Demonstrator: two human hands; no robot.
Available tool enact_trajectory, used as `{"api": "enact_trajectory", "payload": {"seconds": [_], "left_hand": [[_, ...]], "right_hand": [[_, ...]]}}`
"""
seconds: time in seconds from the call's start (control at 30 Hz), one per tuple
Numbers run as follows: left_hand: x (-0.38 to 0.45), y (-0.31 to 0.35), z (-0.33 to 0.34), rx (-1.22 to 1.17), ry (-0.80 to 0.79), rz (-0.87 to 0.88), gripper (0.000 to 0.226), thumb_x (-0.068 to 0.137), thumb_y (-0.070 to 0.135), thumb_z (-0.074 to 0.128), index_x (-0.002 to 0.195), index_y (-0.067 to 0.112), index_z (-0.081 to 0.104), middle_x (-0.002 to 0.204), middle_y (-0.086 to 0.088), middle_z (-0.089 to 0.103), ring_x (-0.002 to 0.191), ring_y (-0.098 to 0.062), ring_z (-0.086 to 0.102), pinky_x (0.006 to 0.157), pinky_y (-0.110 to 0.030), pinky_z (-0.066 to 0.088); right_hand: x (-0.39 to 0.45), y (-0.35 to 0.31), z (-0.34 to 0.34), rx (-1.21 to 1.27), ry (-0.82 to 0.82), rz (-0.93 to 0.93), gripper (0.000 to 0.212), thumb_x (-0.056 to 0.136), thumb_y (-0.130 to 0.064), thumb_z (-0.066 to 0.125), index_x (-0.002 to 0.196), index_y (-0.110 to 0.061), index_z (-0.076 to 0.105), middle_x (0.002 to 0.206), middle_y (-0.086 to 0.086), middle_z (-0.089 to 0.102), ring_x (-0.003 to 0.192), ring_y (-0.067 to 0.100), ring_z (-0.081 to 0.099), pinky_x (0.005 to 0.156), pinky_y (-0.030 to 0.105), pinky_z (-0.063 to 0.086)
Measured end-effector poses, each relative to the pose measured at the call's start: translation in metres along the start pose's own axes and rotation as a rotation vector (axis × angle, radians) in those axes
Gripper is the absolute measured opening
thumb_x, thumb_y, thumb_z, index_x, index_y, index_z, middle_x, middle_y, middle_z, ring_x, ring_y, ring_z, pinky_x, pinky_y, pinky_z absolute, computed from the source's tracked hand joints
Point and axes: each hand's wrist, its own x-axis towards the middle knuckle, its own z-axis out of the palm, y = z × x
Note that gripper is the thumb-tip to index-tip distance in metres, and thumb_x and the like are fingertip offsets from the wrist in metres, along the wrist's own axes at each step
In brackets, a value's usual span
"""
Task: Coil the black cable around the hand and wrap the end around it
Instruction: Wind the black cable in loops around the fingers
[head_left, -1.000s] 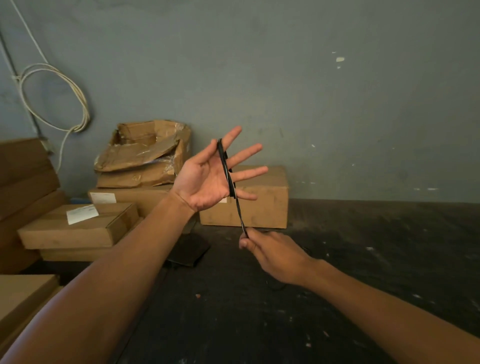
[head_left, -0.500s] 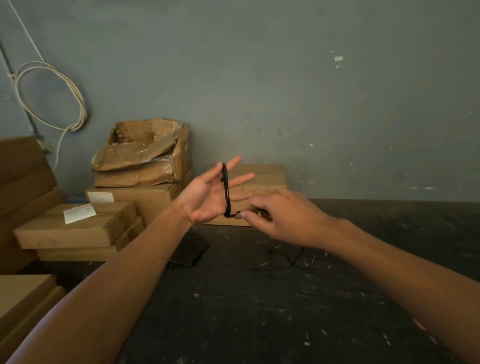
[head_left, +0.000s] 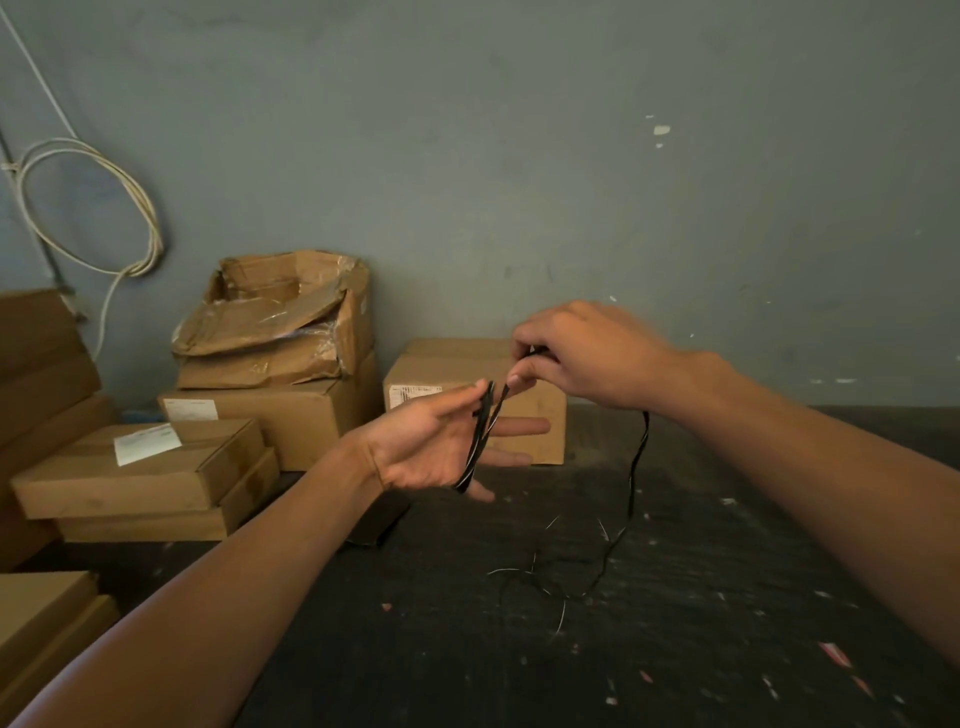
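Observation:
My left hand (head_left: 421, 449) is held out palm up at mid-frame, fingers spread, with a few loops of the thin black cable (head_left: 479, 441) wound across the palm and fingers. My right hand (head_left: 582, 356) is above and to the right of it, pinching the cable between thumb and fingers close to the left fingertips. From the right hand the cable hangs down past the wrist and trails in loose curls on the dark floor (head_left: 597, 582).
Cardboard boxes (head_left: 270, 415) are stacked at the left and against the grey wall, one box (head_left: 540, 415) directly behind my hands. A white cable coil (head_left: 88, 208) hangs on the wall at the upper left. The dark floor (head_left: 675, 649) carries small scraps of debris.
My left hand has lowered and tilted flatter. My right hand has risen from below the left hand to above its fingertips, carrying the cable around and adding a loop.

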Motion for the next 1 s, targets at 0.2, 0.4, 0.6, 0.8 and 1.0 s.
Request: {"api": "enact_trajectory", "payload": {"seconds": [0.2, 0.4, 0.6, 0.8, 1.0], "left_hand": [[-0.004, 0.005, 0.006, 0.048, -0.092, -0.054, 0.051, 0.094, 0.054, 0.037, 0.144, 0.047, 0.037, 0.154, -0.004, 0.042, 0.141, -0.035, 0.038, 0.107, -0.077, 0.012], [-0.008, 0.001, 0.008, 0.042, -0.163, -0.101, 0.052, 0.096, 0.052, 0.035, 0.148, 0.045, 0.033, 0.156, -0.007, 0.038, 0.142, -0.038, 0.034, 0.107, -0.077, 0.013], [-0.008, 0.004, 0.017, -0.03, -0.32, -0.044, 0.053, 0.098, 0.049, 0.039, 0.15, 0.04, 0.03, 0.159, -0.012, 0.031, 0.145, -0.044, 0.024, 0.107, -0.078, 0.008], [-0.006, 0.012, 0.027, -0.08, -0.408, 0.08, 0.054, 0.1, 0.046, 0.04, 0.151, 0.038, 0.028, 0.157, -0.012, 0.034, 0.145, -0.046, 0.017, 0.104, -0.077, 0.011], [0.002, 0.011, 0.03, -0.158, -0.409, 0.201, 0.051, 0.101, 0.044, 0.028, 0.151, 0.038, 0.028, 0.158, -0.013, 0.03, 0.143, -0.049, 0.012, 0.1, -0.076, 0.016]], "right_hand": [[0.0, 0.004, -0.006, 0.029, 0.028, -0.019, 0.017, 0.09, -0.042, 0.061, 0.09, -0.025, 0.065, 0.091, -0.01, 0.066, 0.083, 0.015, 0.058, 0.065, 0.031, 0.041], [0.0, 0.02, -0.009, 0.135, 0.091, -0.002, 0.018, 0.089, -0.037, 0.064, 0.094, -0.021, 0.07, 0.087, -0.01, 0.059, 0.079, 0.011, 0.052, 0.067, 0.032, 0.041], [-0.006, 0.037, 0.016, 0.295, 0.096, 0.042, 0.018, 0.094, -0.027, 0.06, 0.1, -0.017, 0.073, 0.085, -0.009, 0.065, 0.077, 0.005, 0.057, 0.073, 0.035, 0.047], [-0.022, 0.035, 0.069, 0.687, 0.095, 0.077, 0.025, 0.099, -0.014, 0.049, 0.111, 0.0, 0.067, 0.11, 0.014, 0.071, 0.104, 0.022, 0.065, 0.093, 0.04, 0.051], [-0.035, -0.002, 0.116, 0.9, 0.065, 0.103, 0.029, 0.1, -0.013, 0.042, 0.12, 0.002, 0.056, 0.106, 0.009, 0.066, 0.1, 0.01, 0.065, 0.084, 0.026, 0.054]]}}
